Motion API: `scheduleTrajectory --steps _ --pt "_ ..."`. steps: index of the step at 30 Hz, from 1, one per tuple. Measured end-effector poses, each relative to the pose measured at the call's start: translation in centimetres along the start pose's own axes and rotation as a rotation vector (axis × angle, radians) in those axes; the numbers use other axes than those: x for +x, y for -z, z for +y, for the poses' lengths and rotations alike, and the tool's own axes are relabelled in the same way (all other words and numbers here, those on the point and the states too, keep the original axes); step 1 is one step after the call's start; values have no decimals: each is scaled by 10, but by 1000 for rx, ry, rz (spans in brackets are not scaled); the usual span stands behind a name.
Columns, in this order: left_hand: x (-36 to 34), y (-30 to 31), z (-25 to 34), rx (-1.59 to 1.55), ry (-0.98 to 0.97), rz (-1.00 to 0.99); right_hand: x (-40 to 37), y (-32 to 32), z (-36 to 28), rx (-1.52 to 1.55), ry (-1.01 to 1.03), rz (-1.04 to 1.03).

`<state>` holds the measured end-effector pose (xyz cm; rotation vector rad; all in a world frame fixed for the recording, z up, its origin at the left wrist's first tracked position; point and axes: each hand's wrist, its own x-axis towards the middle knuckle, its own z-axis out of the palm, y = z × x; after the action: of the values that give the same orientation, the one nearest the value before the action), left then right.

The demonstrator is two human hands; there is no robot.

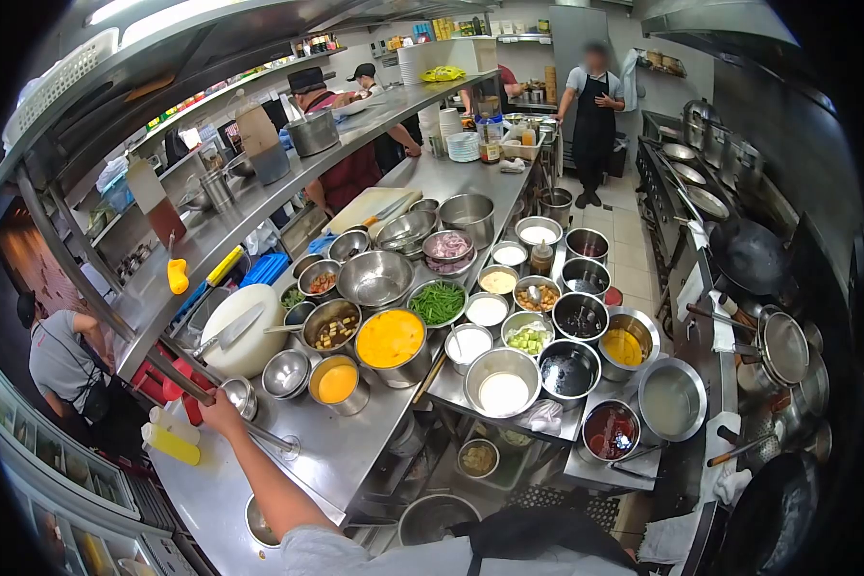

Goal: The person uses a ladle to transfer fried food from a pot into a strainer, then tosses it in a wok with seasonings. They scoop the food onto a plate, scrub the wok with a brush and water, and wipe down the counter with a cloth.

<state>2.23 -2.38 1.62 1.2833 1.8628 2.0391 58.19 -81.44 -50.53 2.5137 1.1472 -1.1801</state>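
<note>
Left hand (222, 413) clamped round post (271, 440), probably to steady me; bowls (241, 397) just beside it, likely for easy reach. My right hand's out of view, can't tell its state.

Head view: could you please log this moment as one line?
left hand: on metal post | right hand: not in view | nearby: yellow squeeze bottle

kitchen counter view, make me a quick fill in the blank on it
The person's ____ hand is closed around a metal post.
The knife rests on a round board coloured ____.
Over a grey shirt, the co-worker in the aisle wears a black ____.

Missing words: left; white; apron.
</note>
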Motion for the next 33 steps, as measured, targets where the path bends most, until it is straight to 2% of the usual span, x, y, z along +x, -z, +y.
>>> scheduleTrajectory --steps 1,2,5,12,15,16,19,26,28,33 --pt "-1 1 3 25 1 5 -1 1 -1 -96 100 -4" --pt "0 0 1 25 0 5 -1 1 -1 -96 101 -4" --pt "2 -3 -5 8 -41 25 -5 -2 0 -3 1 59" --pt "1 -3 -5 4 -36 34 0 -7 -1 32 -1 110" --pt "0 -3 -2 2 -46 35 2 -10 -2 -41 70 135" --pt "-1 -2 -1 10 -58 39 1 -11 -6 -138 182 177" --pt "-1 -1 1 24 -61 30 -11 0 -14 452 -325 209" --pt "-1 -2 1 35 -39 32 -1 2 -10 431 -310 135" --pt "2 -3 -5 42 -62 33 5 11 -14 328 -404 -55" --pt "4 -4 -9 22 -69 28 3 -1 -9 -48 -75 -25"
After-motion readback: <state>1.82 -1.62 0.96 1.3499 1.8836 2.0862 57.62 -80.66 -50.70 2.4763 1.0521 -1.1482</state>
